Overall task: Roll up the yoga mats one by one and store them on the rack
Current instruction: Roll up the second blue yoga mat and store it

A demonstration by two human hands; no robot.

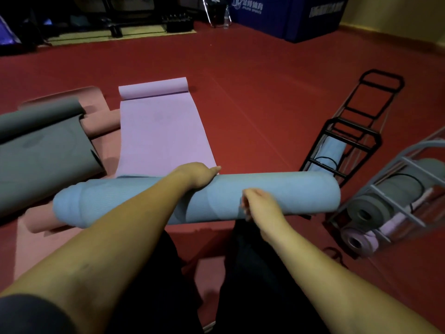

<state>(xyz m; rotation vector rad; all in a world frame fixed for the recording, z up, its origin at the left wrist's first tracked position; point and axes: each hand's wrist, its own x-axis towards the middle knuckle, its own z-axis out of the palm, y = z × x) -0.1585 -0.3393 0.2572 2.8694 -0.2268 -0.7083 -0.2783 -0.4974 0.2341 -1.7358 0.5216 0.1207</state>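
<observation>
Rolled mat: light blue, fine woven texture with faint curved darker bands.
Flat mat: lilac, plain.
Mats at left: grey; beneath them, salmon pink.
Floor: dark red.
Near rack: grey, holding grey and lilac rolls.
Far rack: black, holding a light blue roll.
Padded block: dark blue, white lettering.

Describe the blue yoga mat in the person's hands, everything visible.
The blue yoga mat is fully rolled into a thick cylinder of textured, foam-like material. It lies crosswise, roughly level, over the person's lap. Its left end looks unevenly stepped. The left hand curls over its top; the right hand touches its near side, grip unclear.
</observation>
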